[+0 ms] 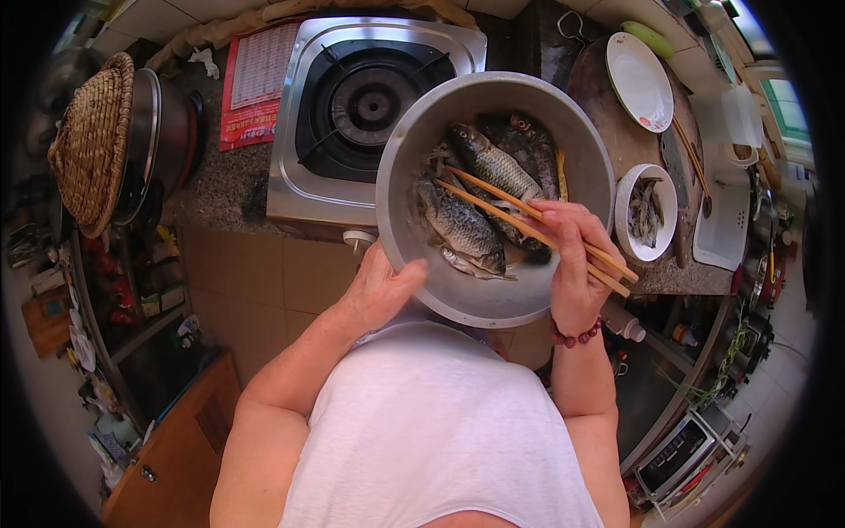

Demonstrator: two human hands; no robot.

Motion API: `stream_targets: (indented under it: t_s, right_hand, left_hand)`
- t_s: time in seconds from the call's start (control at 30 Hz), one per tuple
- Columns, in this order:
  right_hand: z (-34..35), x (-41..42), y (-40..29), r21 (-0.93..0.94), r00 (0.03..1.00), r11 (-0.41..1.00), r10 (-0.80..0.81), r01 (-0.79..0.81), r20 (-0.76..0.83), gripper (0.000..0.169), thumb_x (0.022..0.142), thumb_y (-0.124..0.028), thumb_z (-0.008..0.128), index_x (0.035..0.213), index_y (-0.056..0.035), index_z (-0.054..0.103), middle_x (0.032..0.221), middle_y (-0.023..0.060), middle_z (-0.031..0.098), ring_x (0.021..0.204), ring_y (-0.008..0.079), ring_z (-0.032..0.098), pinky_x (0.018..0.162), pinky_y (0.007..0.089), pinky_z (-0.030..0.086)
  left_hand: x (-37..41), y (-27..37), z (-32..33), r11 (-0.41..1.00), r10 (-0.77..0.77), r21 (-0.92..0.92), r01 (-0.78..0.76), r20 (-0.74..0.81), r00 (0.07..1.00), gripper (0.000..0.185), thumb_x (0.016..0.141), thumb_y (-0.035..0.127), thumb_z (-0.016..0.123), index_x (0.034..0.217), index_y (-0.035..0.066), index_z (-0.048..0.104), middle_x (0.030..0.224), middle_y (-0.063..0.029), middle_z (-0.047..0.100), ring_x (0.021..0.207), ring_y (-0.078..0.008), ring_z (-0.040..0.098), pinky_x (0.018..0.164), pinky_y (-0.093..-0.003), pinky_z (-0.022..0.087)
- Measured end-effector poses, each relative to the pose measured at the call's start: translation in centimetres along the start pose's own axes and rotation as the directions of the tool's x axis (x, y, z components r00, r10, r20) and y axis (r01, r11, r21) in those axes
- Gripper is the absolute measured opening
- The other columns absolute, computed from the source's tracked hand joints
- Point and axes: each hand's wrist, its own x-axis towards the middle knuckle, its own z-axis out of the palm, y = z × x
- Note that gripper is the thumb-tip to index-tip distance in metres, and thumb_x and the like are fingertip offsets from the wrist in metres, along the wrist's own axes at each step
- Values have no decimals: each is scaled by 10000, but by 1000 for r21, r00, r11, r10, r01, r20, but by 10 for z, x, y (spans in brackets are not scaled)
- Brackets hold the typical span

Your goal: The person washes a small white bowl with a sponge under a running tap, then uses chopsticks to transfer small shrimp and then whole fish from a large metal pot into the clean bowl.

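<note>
A large metal basin [492, 307] holds several whole scaled fish [462, 228] lying in a heap. My left hand [389, 284] grips the basin's rim at its lower left, thumb on the inner side. In my right hand [581, 257] is a pair of wooden chopsticks [502, 198]; their tips touch or hover just over the fish near the basin's left middle, which I cannot tell. A strip of something yellow [561, 175] stands among the fish at the right. The basin overlaps the right front corner of a gas stove [280, 175].
Right of the basin, a white bowl of small fish [643, 244] and a white plate [637, 79] rest on or by a round wooden board [594, 86]. A knife [683, 224] lies beside them. Left stands a pot [168, 132] with a woven cover [92, 145]; a red printed sheet [234, 132] lies near the stove.
</note>
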Motion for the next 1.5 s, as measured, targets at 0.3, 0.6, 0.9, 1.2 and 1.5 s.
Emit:
stream_targets:
  t_s: [0.3, 0.6, 0.9, 1.2, 1.5]
  right_hand:
    - [-5, 3, -1, -117, 992, 986, -124, 123, 0, 143, 949, -10, 536, 943, 66, 658, 970, 158, 698, 878, 178, 639, 816, 283, 502]
    - [-2, 13, 12, -110, 999, 993, -40, 41, 8, 150, 957, -30, 548, 969, 61, 666, 970, 132, 697, 872, 147, 624, 810, 267, 494]
    - [-42, -8, -17, -45, 974, 993, -112, 105, -199, 170, 964, -49, 505, 903, 51, 628, 962, 206, 679, 891, 259, 665, 848, 356, 531]
    - [-150, -59, -77, -593, 829, 801, -387, 85, -405, 314, 1041, -175, 367, 977, 56, 569, 1071, 299, 618, 949, 332, 662, 815, 407, 579]
    - [-59, -43, -37, -159, 998, 986, -56, 50, -29, 155, 933, -38, 527, 886, 60, 638, 926, 234, 676, 900, 295, 661, 817, 378, 531]
  left_hand:
    - [-1, -7, 0, 1000, -21, -2, 21, -10, 1000, 213, 820, 55, 534, 1014, -35, 541, 861, -76, 561, 784, -152, 464, 734, -306, 437]
    - [-1, -3, -1, 998, -53, 27, 53, 15, 998, 258, 838, 81, 532, 1063, -43, 546, 924, -93, 579, 855, -161, 493, 795, -315, 439]
    - [-2, 2, 3, 991, -92, -95, 95, 29, 995, 218, 851, 84, 525, 1034, -31, 558, 919, -36, 574, 854, -116, 489, 782, -291, 432]
    - [-1, -2, 5, 1000, 25, -6, -25, -23, 999, 174, 846, 79, 502, 957, -38, 566, 822, -34, 563, 770, -113, 479, 704, -293, 437]
    - [-5, -6, 4, 995, -79, -64, 78, -6, 997, 246, 861, 82, 508, 1062, -45, 568, 943, -63, 592, 859, -132, 507, 782, -300, 443]
